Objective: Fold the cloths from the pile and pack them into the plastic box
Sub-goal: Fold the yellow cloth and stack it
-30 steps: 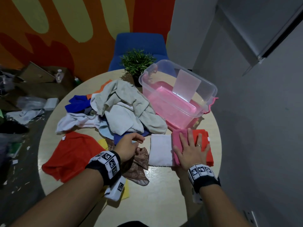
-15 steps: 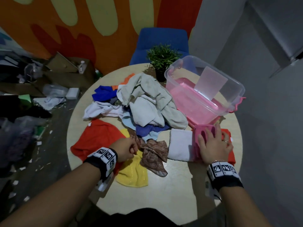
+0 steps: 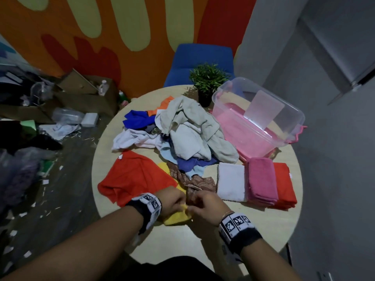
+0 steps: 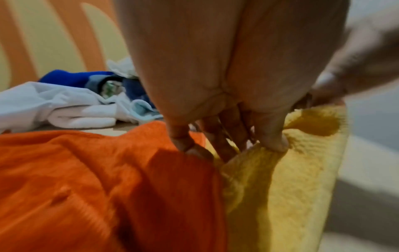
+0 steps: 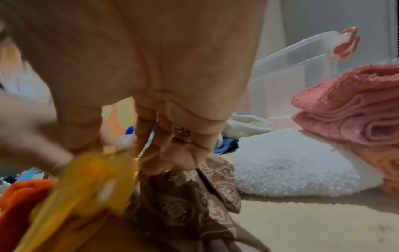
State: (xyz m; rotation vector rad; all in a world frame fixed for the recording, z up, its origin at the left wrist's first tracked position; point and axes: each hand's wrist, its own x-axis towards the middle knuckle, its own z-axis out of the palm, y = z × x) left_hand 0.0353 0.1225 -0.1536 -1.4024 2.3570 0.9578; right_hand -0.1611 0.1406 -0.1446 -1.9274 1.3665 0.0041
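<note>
Yellow cloth [image 3: 177,217] at 6 o'clock on bench [image 3: 263,226], pinched by left hand [image 3: 172,201] and right hand [image 3: 207,207]. Plastic box [image 3: 284,110] at 2 o'clock, pile [image 3: 188,132] central.

Beyond your round table [image 3: 263,226] stands a blue chair [image 3: 203,57], pushed up to the far edge. A small potted plant [image 3: 208,82] sits on the table at that far edge. Behind the chair you face a wall [image 3: 101,21] painted in orange, red and pale yellow-green shapes; to your right the wall is plain grey. On the floor [image 3: 67,191] to your left lie flattened cardboard boxes [image 3: 81,92], a small bottle [image 3: 103,87], plastic wrapping and scattered white scraps.
</note>
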